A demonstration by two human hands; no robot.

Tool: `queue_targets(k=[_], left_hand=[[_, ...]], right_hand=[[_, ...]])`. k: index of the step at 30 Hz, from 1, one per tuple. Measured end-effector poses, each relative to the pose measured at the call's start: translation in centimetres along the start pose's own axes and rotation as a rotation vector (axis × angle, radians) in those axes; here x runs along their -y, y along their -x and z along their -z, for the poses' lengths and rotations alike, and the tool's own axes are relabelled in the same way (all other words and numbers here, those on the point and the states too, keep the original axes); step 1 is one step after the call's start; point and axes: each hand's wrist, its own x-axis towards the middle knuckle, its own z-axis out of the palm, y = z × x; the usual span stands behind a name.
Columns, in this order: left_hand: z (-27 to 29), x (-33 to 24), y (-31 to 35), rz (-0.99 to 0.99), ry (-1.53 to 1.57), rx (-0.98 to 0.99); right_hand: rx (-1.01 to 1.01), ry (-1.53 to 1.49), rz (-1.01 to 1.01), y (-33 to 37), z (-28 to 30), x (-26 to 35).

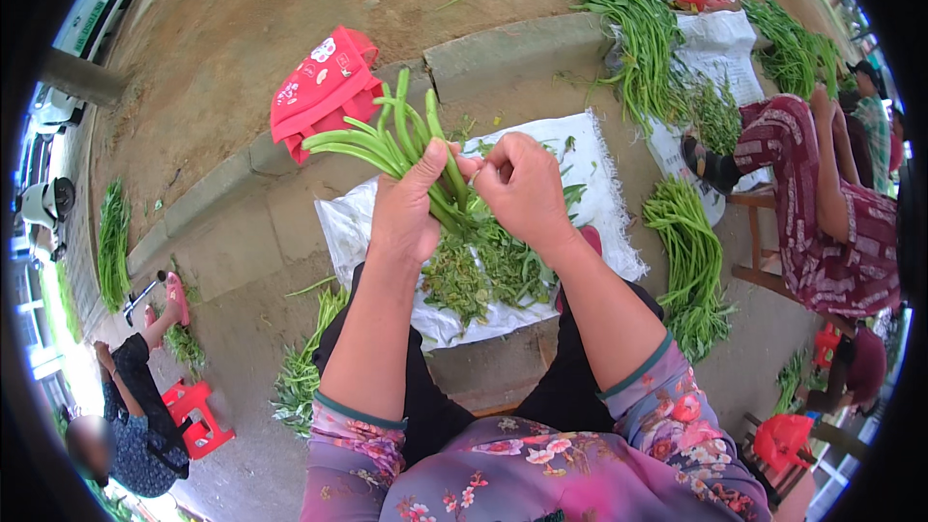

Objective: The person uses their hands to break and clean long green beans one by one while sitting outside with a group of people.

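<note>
A bunch of thick green vegetable stalks (pixel 394 128) is wrapped in the fingers of my left hand (pixel 406 211). The stalk ends fan out up and to the left, and their lower part runs down behind the hand. Close beside the bunch, my right hand (pixel 527 188) has its thumb and fingers pinched together near the stalks; whatever is between them is too small or hidden to tell. Below both hands, a loose heap of green leaves and trimmings (pixel 474 280) lies on a white woven sack (pixel 607 198) spread over the ground.
A red cloth bag (pixel 324 92) sits on the concrete kerb (pixel 512 50). More stalks lie in a pile (pixel 684 242) at right and a bundle (pixel 314 358) at left. A person in maroon patterned clothes (pixel 802 174) sits at right; another person (pixel 145 425) is near a red stool (pixel 198 420).
</note>
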Motion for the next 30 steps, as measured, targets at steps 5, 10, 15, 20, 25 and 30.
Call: queue_targets(k=[5,10,15,20,25,30], left_hand=[[1.3,-3.3,0.0,-0.057,-0.128,0.055],[1.4,-6.0,1.1,-0.104,0.107,0.329],[3.1,-10.9,2.7,-0.224,0.262,0.555],[1.3,-15.2,6.7,-0.312,-0.005,0.548],[-1.0,-13.8,8.5,-0.486,-0.456,0.372],[-2.7,-5.8,3.8,-0.204,-0.970,0.090]], right_hand=[[0.124,-0.060,-0.195,-0.8,1.8,-0.6],[0.225,0.108,-0.028,-0.3,3.3,-2.7],[0.201,-0.039,-0.182,-0.3,3.7,-2.1],[0.135,-0.066,-0.115,0.2,4.2,-2.9],[0.262,-0.137,-0.146,0.5,3.9,-1.4],[0.303,-0.144,-0.050,1.2,3.2,-1.2]])
